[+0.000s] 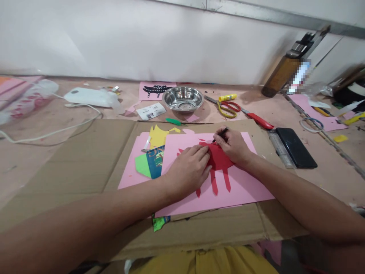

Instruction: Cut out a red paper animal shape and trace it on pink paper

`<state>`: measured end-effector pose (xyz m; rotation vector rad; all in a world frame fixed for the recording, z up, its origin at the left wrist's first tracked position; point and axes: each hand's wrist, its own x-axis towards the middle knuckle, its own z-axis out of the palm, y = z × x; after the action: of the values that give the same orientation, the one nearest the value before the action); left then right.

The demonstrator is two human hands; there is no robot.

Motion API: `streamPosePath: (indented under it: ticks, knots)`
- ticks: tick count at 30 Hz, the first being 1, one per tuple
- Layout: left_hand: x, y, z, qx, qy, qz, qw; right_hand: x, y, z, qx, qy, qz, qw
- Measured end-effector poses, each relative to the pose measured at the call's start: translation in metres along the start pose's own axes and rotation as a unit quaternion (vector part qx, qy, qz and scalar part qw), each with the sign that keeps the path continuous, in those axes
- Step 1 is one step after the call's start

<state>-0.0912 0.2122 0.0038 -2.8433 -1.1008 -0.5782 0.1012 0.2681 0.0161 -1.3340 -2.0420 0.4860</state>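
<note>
A red paper cutout (221, 160) shaped like an animal with several legs lies on a pink sheet (176, 203). My left hand (188, 167) rests flat across the cutout's left part, fingers stretched out, hiding some of it. Pinched in my right hand (232, 144) is a slim black pen (224, 132), its lower end at the cutout's top edge. Small red pieces show above and left of the cutout. Yellow paper (158, 136) and a green and blue printed scrap (144, 166) stick out to the left of the sheet.
Brown cardboard (76, 160) lies beneath the paper. Behind stand a steel bowl (183, 99), scissors (228, 108), a yellow glue stick (227, 97) and a red-handled cutter (260, 120). A black phone (296, 147) lies right; a white cable (57, 131) runs left. A brown bottle (279, 74) leans near the wall.
</note>
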Motion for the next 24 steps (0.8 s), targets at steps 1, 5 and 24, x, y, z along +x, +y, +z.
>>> streamPosePath:
  ticks: [1, 5, 24]
  knots:
    - [0.0, 0.0, 0.0, 0.001, 0.0, 0.001, 1.0, 0.0, -0.001, 0.0, -0.002, -0.002, 0.002, 1.0]
    - [0.001, 0.003, -0.003, 0.01, 0.004, 0.007, 1.0, 0.002, -0.004, -0.002, -0.016, -0.016, 0.005, 1.0]
    - [0.001, 0.004, -0.003, 0.02, 0.01, 0.015, 1.0, 0.02, -0.018, -0.007, -0.072, -0.07, -0.006, 0.995]
